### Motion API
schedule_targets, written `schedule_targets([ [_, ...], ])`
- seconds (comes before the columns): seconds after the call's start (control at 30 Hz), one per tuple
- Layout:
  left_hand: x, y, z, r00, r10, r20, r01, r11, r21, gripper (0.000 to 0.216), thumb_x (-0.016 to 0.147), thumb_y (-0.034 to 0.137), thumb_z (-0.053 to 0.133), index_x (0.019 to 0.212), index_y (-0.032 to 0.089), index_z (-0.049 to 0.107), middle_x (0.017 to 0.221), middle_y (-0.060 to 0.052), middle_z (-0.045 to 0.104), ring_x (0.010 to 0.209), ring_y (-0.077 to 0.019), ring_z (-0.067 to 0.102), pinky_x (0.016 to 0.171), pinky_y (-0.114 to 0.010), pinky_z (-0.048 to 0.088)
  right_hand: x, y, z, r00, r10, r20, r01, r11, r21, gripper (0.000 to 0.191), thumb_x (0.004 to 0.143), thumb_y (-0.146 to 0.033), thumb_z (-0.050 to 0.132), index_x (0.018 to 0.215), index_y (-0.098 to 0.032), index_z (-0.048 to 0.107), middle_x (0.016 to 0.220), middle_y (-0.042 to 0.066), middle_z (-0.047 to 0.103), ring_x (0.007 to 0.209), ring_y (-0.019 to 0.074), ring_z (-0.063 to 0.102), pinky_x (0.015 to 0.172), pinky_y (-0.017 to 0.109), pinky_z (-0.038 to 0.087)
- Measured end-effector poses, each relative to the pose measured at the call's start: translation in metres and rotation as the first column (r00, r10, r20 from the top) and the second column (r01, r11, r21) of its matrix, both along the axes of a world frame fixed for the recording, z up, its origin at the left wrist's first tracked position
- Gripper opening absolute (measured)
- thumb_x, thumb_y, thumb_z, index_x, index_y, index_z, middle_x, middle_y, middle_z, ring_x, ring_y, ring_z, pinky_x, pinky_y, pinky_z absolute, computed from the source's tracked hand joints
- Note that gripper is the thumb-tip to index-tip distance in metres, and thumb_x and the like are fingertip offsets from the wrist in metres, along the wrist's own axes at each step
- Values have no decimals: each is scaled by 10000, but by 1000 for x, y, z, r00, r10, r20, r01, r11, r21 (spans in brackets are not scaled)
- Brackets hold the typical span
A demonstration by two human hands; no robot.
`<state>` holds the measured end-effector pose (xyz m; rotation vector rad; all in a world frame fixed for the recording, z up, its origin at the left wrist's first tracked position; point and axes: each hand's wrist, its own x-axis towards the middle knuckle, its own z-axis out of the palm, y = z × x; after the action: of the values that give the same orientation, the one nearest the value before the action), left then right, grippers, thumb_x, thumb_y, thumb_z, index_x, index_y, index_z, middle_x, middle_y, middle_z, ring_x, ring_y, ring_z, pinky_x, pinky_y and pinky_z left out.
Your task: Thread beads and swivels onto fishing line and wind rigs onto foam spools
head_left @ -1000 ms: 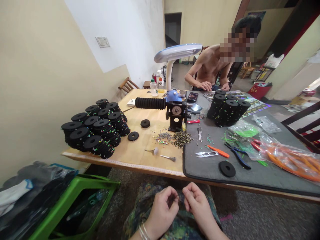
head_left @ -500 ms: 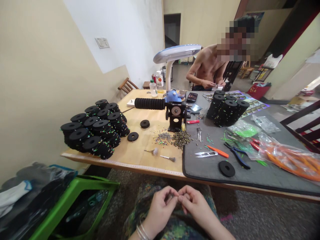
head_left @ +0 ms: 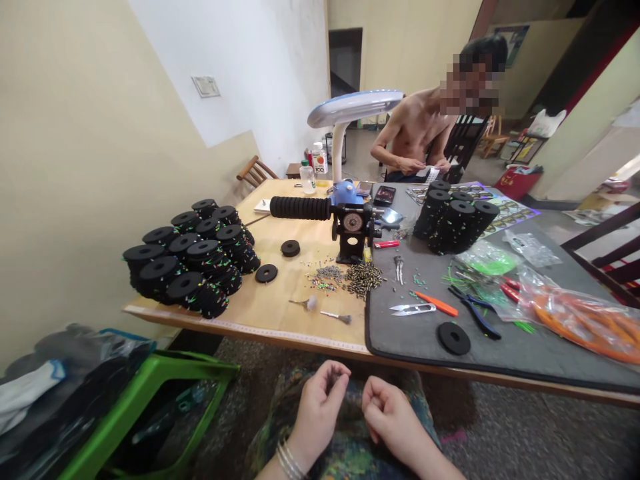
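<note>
My left hand (head_left: 321, 403) is above my lap, just in front of the table edge, its thumb and fingertips pinched together. A short gap to the right, my right hand (head_left: 391, 415) is closed, fingers curled in. Whatever either pinch holds, if anything, is too fine to make out. Nearest on the table are two small brushes, one with pale bristles (head_left: 311, 303) and one with grey bristles (head_left: 344, 318). Beyond them are piles of small dark beads (head_left: 364, 280) and grey ones (head_left: 329, 273). A black foam spool (head_left: 454, 338) lies on the grey mat (head_left: 400, 340).
Stacked black foam spools (head_left: 187, 283) fill the table's left; more (head_left: 457, 220) stand at right. A winding machine (head_left: 352, 230) and lamp (head_left: 345, 110) occupy the middle. Thread snips (head_left: 413, 309), pliers (head_left: 477, 313) and bags of orange strands (head_left: 580, 320) lie right. Another person (head_left: 415, 140) sits opposite.
My hands, fingertips together before, have come apart. The left has risen slightly and the right has shifted a little right. Across the table, the person's white strip now hangs more visibly.
</note>
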<state>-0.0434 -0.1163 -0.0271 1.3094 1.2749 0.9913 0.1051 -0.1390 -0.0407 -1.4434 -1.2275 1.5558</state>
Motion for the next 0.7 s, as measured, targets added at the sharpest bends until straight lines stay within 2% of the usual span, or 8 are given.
schedule_targets([
  [0.13, -12, 7, 2, 994, 108, -2, -108, 994, 10, 223, 840, 377, 551, 810, 164, 608, 725, -3, 579, 697, -156, 531, 671, -243, 420, 3, 1, 5, 997, -62, -52, 59, 997, -54, 60, 612, -220, 452, 589, -230, 397, 339, -118, 384, 305, 54, 312, 363, 176, 201],
  [0.2, -21, 10, 2, 991, 131, 8, -130, 991, -33, 230, 819, 391, 579, 807, 165, 616, 699, 10, 561, 655, -144, 498, 636, -234, 399, 6, 0, 7, 988, -109, -113, 98, 990, -100, 85, 645, -265, 471, 611, -229, 402, 331, -121, 379, 308, 51, 286, 365, 173, 178],
  [0.27, -28, 10, -1, 997, 78, 10, -77, 991, -110, 231, 792, 390, 611, 789, 161, 634, 645, 28, 532, 598, -127, 452, 588, -225, 364, 8, 0, 9, 978, -141, -153, 117, 981, -155, 137, 688, -332, 490, 649, -227, 412, 336, -113, 413, 312, 50, 264, 364, 173, 164],
  [0.33, -28, 7, -3, 1000, -28, 12, 30, 982, -186, 215, 758, 366, 646, 762, 152, 660, 589, 45, 488, 561, -114, 404, 557, -221, 328, 8, 0, 11, 977, -151, -153, 120, 973, -195, 192, 711, -391, 511, 677, -223, 424, 362, -95, 471, 316, 48, 262, 361, 172, 159],
  [0.43, -20, 1, -3, 989, -147, 28, 149, 953, -264, 189, 699, 305, 693, 784, 137, 702, 548, 67, 417, 544, -104, 353, 541, -221, 293, 6, 1, 15, 979, -146, -144, 116, 974, -197, 223, 707, -410, 547, 681, -212, 447, 390, -84, 503, 325, 43, 281, 363, 169, 168],
  [0.57, -5, 0, 2, 979, -172, 110, 197, 938, -286, 253, 672, 294, 715, 873, 140, 725, 542, 80, 374, 543, -95, 316, 536, -217, 274, 3, 1, 18, 978, -127, -165, 91, 974, -209, 242, 706, -414, 574, 662, -202, 465, 390, -78, 508, 329, 40, 300, 364, 167, 168],
  [0.7, 1, 5, 5, 967, -153, 203, 209, 932, -296, 237, 682, 354, 722, 746, 128, 694, 577, 45, 501, 540, -85, 336, 523, -211, 276, 4, 1, 16, 964, -135, -230, 66, 957, -284, 241, 716, -406, 577, 661, -188, 491, 389, -74, 508, 320, 31, 282, 353, 167, 125],
])
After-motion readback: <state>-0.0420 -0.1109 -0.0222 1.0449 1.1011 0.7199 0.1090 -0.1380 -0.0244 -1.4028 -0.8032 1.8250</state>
